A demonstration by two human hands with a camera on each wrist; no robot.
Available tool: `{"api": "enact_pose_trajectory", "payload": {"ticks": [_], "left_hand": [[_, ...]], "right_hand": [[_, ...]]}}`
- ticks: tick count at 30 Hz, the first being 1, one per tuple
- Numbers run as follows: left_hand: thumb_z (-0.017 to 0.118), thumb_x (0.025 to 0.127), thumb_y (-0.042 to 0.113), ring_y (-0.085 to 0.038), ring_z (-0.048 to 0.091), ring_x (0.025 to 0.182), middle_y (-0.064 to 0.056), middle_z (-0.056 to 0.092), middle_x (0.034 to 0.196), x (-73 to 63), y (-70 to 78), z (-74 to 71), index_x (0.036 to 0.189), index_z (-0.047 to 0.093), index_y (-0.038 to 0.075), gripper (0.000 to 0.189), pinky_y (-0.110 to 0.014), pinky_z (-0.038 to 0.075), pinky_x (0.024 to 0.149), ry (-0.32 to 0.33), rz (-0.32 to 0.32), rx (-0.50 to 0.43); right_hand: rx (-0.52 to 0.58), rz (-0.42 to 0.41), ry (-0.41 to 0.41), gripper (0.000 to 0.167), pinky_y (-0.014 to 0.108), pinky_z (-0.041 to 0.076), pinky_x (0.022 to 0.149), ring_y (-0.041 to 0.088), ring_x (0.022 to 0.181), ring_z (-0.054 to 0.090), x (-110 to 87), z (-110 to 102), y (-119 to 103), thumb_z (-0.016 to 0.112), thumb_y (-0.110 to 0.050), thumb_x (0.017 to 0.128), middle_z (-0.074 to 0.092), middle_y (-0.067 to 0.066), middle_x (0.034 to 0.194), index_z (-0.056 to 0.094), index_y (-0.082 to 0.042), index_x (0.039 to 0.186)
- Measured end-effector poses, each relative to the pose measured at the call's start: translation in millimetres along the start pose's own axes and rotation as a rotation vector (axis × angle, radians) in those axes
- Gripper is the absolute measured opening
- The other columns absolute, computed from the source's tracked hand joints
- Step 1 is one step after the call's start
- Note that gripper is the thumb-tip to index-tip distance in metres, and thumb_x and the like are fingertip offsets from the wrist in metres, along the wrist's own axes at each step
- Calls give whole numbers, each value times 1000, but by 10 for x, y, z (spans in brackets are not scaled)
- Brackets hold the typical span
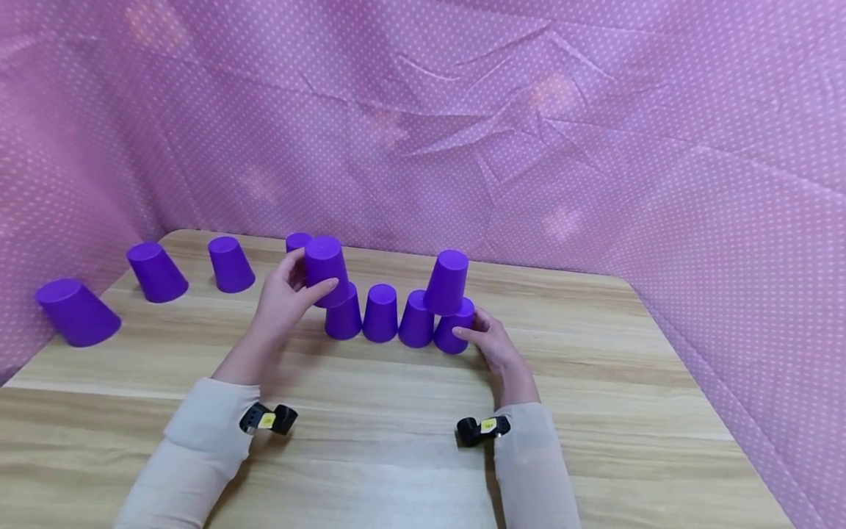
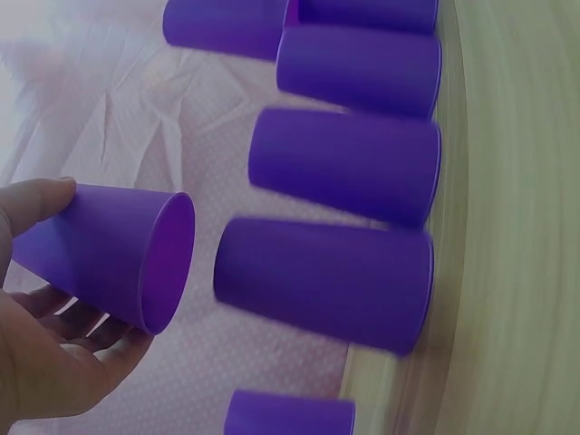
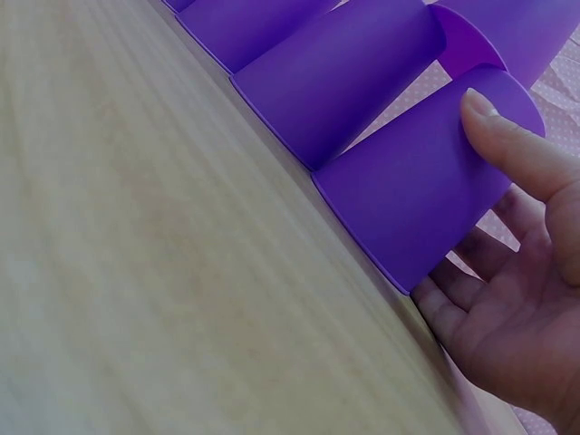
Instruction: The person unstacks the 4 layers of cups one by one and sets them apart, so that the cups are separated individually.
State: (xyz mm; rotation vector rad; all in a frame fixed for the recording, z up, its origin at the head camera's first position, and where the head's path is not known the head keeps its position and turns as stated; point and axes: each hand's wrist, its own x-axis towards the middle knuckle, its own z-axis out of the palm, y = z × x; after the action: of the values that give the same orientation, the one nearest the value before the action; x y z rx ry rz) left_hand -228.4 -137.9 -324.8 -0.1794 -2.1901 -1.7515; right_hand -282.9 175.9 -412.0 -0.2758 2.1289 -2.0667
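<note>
Several purple cups stand upside down side by side in a row, among them a middle cup (image 1: 380, 314) and the left-end cup (image 1: 343, 317). My left hand (image 1: 280, 297) grips a raised purple cup (image 2: 109, 249), mouth down, between thumb and fingers. In the left wrist view a gap shows between its rim and the row. At the row's right end my right hand (image 1: 497, 344) holds the end cup (image 3: 412, 181), thumb on the near side and fingers round the far side. An upper cup (image 1: 447, 283) rests across the two right-hand cups.
More upside-down purple cups stand apart on the left: a far-left cup (image 1: 78, 314), a second cup (image 1: 157, 273), a third cup (image 1: 231, 266) and one partly hidden cup (image 1: 299, 241) behind the left hand. A pink dotted cloth (image 1: 423, 132) hangs round the wooden table (image 1: 396, 426).
</note>
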Motion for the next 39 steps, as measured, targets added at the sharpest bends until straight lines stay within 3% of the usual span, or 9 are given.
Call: {"api": "enact_pose_trajectory", "payload": {"ticks": [10,15,18,26,29,32,35,37,39], "left_hand": [[67,76,17,-26,46,102,-19,48,112,-74,-50,-342,126,38,0,60,-39,37,89,107,33,107],[67,76,20,-28,43,107,-21,44,118,-143,-92,-522,126,36,0,63,-37,34,93,137,-7,116],[65,77,23,-28,41,108,-24,42,120,-191,-81,-627,128,32,-1,66,-39,33,93,145,-38,172],[66,77,22,-20,45,102,-22,43,118,-272,-152,-900,130,33,2,65,-37,37,90,216,-89,260],[66,76,23,-20,43,105,-20,42,120,-275,-285,-1043,130,33,5,66,-35,36,91,237,-115,250],[68,74,27,-14,44,104,-12,45,120,-238,-590,-1251,130,35,14,66,-21,37,88,252,-118,258],[69,73,29,-10,44,105,-6,46,121,-207,-851,-1458,130,35,21,68,-15,36,86,269,-135,265],[68,74,29,-12,42,109,-9,43,125,-238,-805,-1523,132,32,19,69,-19,34,91,278,-167,274],[68,74,28,-12,41,110,-8,42,126,-248,-867,-1631,133,32,20,69,-17,33,91,305,-180,264]], "right_hand": [[-2,0,-5,51,33,32,94,23,106,45,1,5,-33,64,-2,75,51,16,114,45,-3,123],[-2,20,-4,51,33,31,94,23,105,45,-8,9,-36,65,-4,75,51,15,113,46,-6,123],[-2,27,2,52,33,30,95,23,105,45,-13,10,-35,66,-5,74,51,14,113,47,-6,123],[9,28,10,52,32,31,94,23,107,45,-23,-8,-25,65,-4,74,50,15,115,45,-5,123],[-2,23,6,53,32,31,94,24,107,44,-25,-16,-25,65,-5,75,49,16,116,45,-4,124],[-8,28,7,54,33,31,95,24,108,44,-27,-18,-27,65,-6,74,49,16,117,44,-4,124],[-14,31,4,55,33,30,95,24,109,43,-28,-13,-30,65,-6,75,48,16,118,43,-5,125],[-12,31,3,55,33,30,95,24,109,43,-26,-8,-33,65,-6,74,48,16,119,43,-5,125],[-10,28,-2,56,33,30,95,24,109,43,-23,-4,-35,65,-6,75,48,16,119,43,-5,126]]}}
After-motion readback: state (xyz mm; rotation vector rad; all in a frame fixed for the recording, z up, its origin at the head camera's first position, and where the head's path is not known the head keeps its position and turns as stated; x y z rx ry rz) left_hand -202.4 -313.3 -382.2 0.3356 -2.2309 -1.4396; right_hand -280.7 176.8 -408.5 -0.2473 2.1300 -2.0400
